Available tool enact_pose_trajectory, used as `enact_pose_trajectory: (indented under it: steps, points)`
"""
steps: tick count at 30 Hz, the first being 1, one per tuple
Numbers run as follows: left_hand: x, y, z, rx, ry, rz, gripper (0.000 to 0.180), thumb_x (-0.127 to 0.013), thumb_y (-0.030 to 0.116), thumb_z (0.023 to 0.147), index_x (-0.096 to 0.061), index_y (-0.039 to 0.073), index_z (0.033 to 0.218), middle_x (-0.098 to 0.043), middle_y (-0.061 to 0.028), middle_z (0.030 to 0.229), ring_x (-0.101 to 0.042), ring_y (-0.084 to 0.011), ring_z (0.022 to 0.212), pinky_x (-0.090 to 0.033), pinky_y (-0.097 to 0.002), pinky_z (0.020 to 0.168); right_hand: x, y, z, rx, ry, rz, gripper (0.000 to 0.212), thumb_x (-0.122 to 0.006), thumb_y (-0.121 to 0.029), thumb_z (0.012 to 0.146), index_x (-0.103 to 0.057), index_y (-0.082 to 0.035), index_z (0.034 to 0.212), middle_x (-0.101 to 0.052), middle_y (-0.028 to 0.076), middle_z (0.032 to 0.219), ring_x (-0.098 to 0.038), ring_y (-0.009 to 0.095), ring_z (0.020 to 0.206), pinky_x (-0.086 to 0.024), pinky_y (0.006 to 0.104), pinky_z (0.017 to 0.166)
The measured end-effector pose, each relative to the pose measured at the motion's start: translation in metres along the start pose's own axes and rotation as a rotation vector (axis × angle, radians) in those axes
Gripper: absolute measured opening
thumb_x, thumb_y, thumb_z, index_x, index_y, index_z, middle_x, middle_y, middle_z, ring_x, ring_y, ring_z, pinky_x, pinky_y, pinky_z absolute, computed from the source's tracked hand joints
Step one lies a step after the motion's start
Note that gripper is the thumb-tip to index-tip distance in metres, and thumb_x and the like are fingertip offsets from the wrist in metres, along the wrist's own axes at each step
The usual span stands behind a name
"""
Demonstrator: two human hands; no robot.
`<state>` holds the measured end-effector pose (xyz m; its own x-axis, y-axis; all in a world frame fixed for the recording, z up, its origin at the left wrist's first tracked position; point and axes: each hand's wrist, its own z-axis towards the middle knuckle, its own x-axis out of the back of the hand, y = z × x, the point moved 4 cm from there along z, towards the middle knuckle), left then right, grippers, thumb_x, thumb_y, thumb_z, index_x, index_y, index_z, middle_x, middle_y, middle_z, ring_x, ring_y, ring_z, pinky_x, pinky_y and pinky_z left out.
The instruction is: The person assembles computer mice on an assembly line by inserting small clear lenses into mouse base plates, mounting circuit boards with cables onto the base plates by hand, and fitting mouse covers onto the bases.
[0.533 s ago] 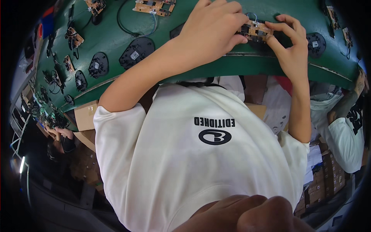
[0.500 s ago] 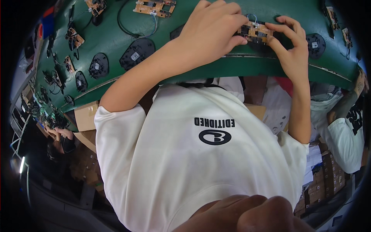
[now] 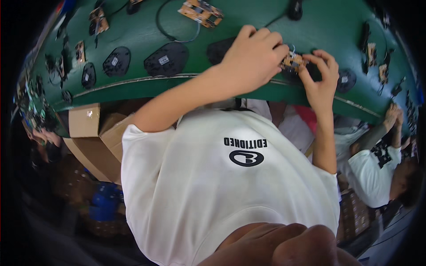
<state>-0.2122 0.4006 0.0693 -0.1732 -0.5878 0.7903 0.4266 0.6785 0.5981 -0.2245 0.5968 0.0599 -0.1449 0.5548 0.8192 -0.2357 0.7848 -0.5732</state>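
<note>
Between my two hands is a small tan circuit board (image 3: 293, 62) with black parts and thin light wires, held just above the table's near edge. My left hand (image 3: 257, 57) pinches its left end, the fingertips partly hidden behind the hand. My right hand (image 3: 323, 73) grips the right end between thumb and fingers. Below the board a dark shape is partly covered by my hands. One black mouse-shaped base (image 3: 219, 49) lies left of it, partly behind my left hand, and another black base (image 3: 346, 80) lies right of my right hand.
On the green table (image 3: 133, 22) lie several black bases (image 3: 167, 60) and a larger tan board (image 3: 202, 12) with a cable. A black mouse-like piece (image 3: 295, 9) sits at the far side. A cardboard box (image 3: 84, 122) stands below left; a co-worker's hands (image 3: 392, 116) are at right.
The view has shifted, so the table and its things appear moved. Both hands still hold the board, which appears lower in the picture and turned slightly.
</note>
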Motion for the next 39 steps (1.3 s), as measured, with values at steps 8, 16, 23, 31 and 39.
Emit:
enact_pose_trajectory:
  steps: [8, 16, 23, 31, 39]
  points:
    - [0.058, -0.019, -0.117, 0.314, 0.541, -0.001, 0.035, -0.077, 0.008, 0.073, -0.069, 0.005, 0.107, -0.062, -0.0095, 0.113, -0.057, -0.0278, 0.106, -0.045, -0.0384, 0.091, 0.047, -0.006, 0.011, 0.08, 0.09, 0.007, 0.028, -0.06, -0.001, 0.075, -0.068, -0.003, 0.101, -0.062, 0.014, 0.111, -0.06, 0.028, 0.107, -0.045, 0.0354, 0.095]
    - [0.072, -0.083, -0.179, 0.356, 0.793, 0.227, 0.031, -0.073, 0.011, 0.077, -0.068, 0.006, 0.107, -0.059, -0.0111, 0.114, -0.055, -0.0306, 0.106, -0.042, -0.0409, 0.091, -0.041, -0.103, 0.105, 0.483, 0.215, 0.059, 0.034, -0.062, -0.006, 0.082, -0.064, -0.005, 0.116, -0.065, 0.01, 0.109, -0.064, 0.024, 0.096, -0.05, 0.0328, 0.087]
    - [0.071, -0.091, -0.167, 0.23, 0.526, 0.167, 0.049, -0.073, 0.022, 0.077, -0.061, 0.006, 0.121, -0.056, -0.0115, 0.125, -0.051, -0.0312, 0.118, -0.037, -0.0433, 0.098, -0.076, -0.062, 0.185, 0.444, 0.066, -0.287, 0.058, -0.074, -0.04, 0.081, -0.059, -0.01, 0.129, -0.057, 0.015, 0.127, -0.058, 0.034, 0.114, -0.047, 0.041, 0.095]
    - [0.089, -0.113, -0.17, 0.154, 0.377, 0.042, 0.045, -0.072, 0.015, 0.077, -0.062, 0.004, 0.119, -0.06, -0.0104, 0.122, -0.054, -0.0286, 0.116, -0.038, -0.0425, 0.098, -0.038, -0.08, 0.193, 0.243, -0.05, -0.28, 0.053, -0.075, -0.037, 0.081, -0.064, -0.003, 0.119, -0.062, 0.012, 0.106, -0.063, 0.026, 0.092, -0.05, 0.0357, 0.085]
    - [0.109, -0.1, -0.14, 0.026, 0.393, -0.061, 0.047, -0.073, 0.015, 0.077, -0.061, 0.006, 0.122, -0.059, -0.0121, 0.126, -0.053, -0.032, 0.12, -0.038, -0.0422, 0.102, 0.081, -0.215, 0.244, 0.306, 0.208, 0.11, 0.03, -0.053, -0.024, 0.086, -0.065, 0.003, 0.078, -0.06, 0.01, 0.063, -0.055, 0.018, 0.061, -0.046, 0.0355, 0.058]
